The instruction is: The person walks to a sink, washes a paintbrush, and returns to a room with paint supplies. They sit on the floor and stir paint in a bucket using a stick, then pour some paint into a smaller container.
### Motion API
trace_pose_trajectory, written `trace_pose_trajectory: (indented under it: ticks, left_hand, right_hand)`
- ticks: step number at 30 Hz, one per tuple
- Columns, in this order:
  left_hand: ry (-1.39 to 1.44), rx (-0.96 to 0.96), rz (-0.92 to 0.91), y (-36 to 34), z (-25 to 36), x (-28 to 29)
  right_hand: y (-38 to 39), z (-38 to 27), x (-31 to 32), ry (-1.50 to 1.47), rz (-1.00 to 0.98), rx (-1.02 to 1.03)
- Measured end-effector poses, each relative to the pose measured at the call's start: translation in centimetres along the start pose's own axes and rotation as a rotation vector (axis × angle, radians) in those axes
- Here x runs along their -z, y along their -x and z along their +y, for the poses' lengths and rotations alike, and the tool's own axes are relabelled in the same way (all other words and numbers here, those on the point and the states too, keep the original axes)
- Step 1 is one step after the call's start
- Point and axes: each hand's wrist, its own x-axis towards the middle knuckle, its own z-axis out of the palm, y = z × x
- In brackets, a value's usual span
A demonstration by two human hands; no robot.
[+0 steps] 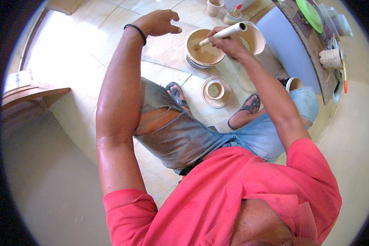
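Observation:
My right hand is wrapped round a white hollow tube. The tube slants down to the left, and its far end dips into a bucket of thick beige liquid. To the left of that bucket, my left hand hangs in the air, thumb and a finger apart, holding nothing. A second pale bucket stands right behind my right hand, partly hidden by it. Closer to me on the floor, a small cup with greyish contents sits on a round lid or dish.
Two small containers stand at the far side, one with a red-handled tool in it. On the right, a worktop carries a green plate and a cup. A wooden piece of furniture is at the left.

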Motion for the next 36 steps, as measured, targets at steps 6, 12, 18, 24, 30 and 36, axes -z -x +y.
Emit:
trace_pose_trajectory:
  ticks: [6,12,18,24,30,36]
  left_hand:
    - [-0.017,0.065,0.012,0.6,-0.6,-0.3]
    - [-0.018,-0.008,0.008,-0.1,-0.6,-0.5]
    - [0.011,0.020,0.006,0.1,-0.8,-0.5]
    - [-0.026,-0.019,0.006,-0.6,-0.2,-0.5]
    - [-0.028,0.017,0.044,-0.2,-1.4,-1.5]
    - [-0.018,-0.029,0.030,0.3,-0.6,-1.1]
  right_hand:
    - [0.0,-1.0,2.1,0.065,0.030,-0.292]
    - [0.7,0.4,-0.2,-0.226,-0.028,-0.125]
    - [1.1,-1.0,2.0,0.005,0.050,-0.323]
    - [1.4,0.4,-0.5,-0.276,0.026,-0.178]
    - [0.9,0.5,2.0,0.153,0.055,-0.251]
    - [2.6,0.3,-0.7,-0.267,0.023,-0.176]
